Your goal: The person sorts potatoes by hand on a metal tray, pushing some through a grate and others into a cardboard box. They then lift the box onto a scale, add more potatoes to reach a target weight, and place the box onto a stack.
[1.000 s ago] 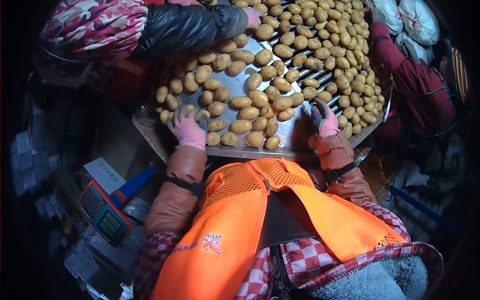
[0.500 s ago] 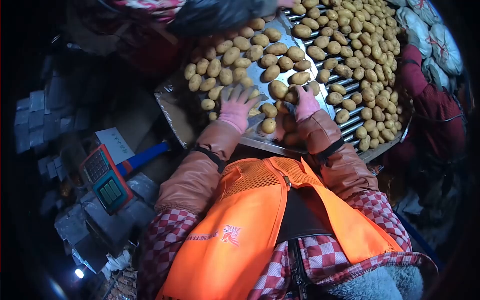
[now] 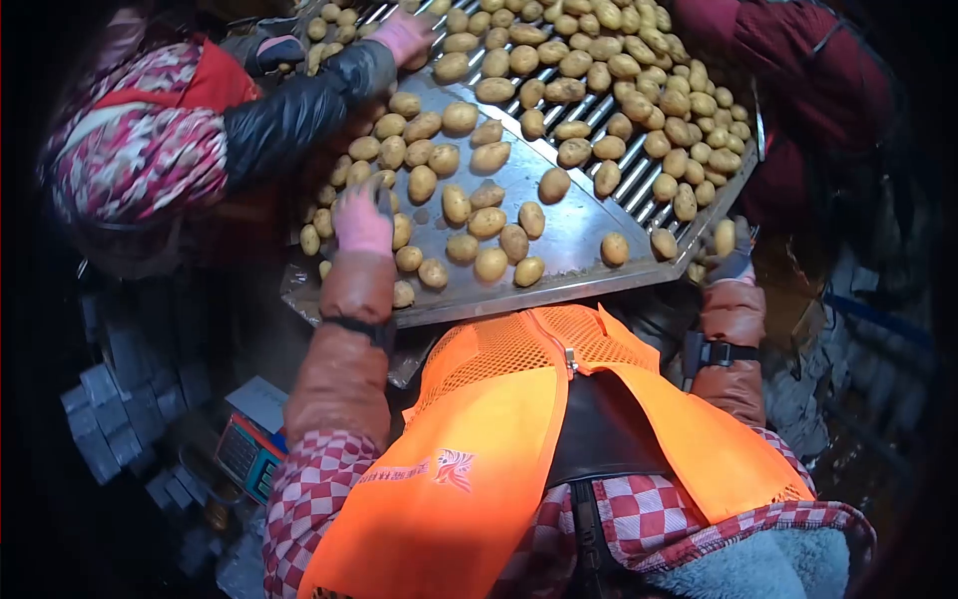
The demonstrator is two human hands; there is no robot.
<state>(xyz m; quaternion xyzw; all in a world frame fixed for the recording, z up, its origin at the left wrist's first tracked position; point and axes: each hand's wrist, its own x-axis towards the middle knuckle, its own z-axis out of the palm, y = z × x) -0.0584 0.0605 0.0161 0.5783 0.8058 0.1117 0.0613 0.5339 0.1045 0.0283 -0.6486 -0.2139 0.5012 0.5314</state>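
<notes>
My left hand (image 3: 363, 220), in a pink glove with grey fingers, reaches over the left part of the metal table (image 3: 439, 311). Its fingers are apart and bent, touching the potatoes (image 3: 391, 152) there; the fingertips are partly hidden. Out past the table's right front edge, my right hand (image 3: 740, 258) is closed around a potato (image 3: 723, 238). Several more potatoes (image 3: 489, 222) lie loose on the smooth sheet between my hands. A single potato (image 3: 614, 249) sits near the front edge.
A slatted metal rack (image 3: 631, 180) piled with potatoes (image 3: 639, 60) adjoins the sheet. On the left, a co-worker's pink-gloved hand (image 3: 403, 38) reaches over the rack. Another person in a dark red sleeve (image 3: 798, 60) stands at right. A scale display (image 3: 249, 454) is at lower left.
My view has shifted, and the table appears turned. My right hand has moved from the sheet to beyond the right edge with a potato. My left hand is farther left.
</notes>
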